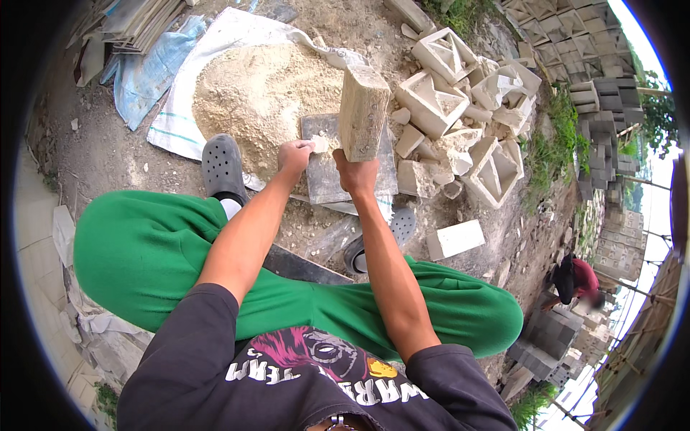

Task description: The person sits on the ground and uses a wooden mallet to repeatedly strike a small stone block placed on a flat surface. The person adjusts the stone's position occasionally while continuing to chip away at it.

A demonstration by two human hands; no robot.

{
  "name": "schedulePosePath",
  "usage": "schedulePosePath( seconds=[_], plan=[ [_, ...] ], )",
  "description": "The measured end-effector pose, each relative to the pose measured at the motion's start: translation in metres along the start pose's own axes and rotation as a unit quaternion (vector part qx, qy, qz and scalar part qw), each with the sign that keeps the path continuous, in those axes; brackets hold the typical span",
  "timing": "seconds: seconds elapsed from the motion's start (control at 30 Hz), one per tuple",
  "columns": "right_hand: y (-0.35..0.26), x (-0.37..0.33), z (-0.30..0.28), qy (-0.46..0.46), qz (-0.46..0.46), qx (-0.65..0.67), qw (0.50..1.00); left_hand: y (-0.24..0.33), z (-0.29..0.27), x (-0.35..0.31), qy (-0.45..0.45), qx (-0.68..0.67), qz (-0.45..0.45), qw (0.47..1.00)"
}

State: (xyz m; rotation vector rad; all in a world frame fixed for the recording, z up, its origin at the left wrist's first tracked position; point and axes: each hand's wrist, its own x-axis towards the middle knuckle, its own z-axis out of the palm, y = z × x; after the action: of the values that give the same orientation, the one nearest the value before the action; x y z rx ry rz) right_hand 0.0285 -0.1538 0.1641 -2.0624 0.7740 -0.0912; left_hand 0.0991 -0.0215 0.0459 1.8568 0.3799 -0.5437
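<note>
My right hand is closed at the lower end of a thick, weathered wooden block, raised upright over a dark flat slab. Whether the block has a handle is hidden by my fist. Just left of it, my left hand pinches a small pale stone chunk at the slab's surface. Beyond my hands, a heap of crushed tan rubble lies on a white woven sack, reaching up to the slab's left edge.
Broken hollow concrete blocks are piled to the right, with a pale solid block nearer me. A blue sheet and stacked boards lie far left. At far right, a person bends beside grey blocks.
</note>
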Motion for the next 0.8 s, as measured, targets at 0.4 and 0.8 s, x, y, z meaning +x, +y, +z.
schedulePosePath(
  seconds=[0.4,0.8],
  plan=[
    [-0.038,0.000,-0.017,-0.058,0.063,0.013,0.996,-0.026,0.002,0.014,0.013,-0.018,-0.010,1.000],
    [0.047,-0.005,0.016,-0.131,0.192,-0.053,0.971,0.008,0.004,0.000,0.014,-0.003,-0.027,1.000]
  ],
)
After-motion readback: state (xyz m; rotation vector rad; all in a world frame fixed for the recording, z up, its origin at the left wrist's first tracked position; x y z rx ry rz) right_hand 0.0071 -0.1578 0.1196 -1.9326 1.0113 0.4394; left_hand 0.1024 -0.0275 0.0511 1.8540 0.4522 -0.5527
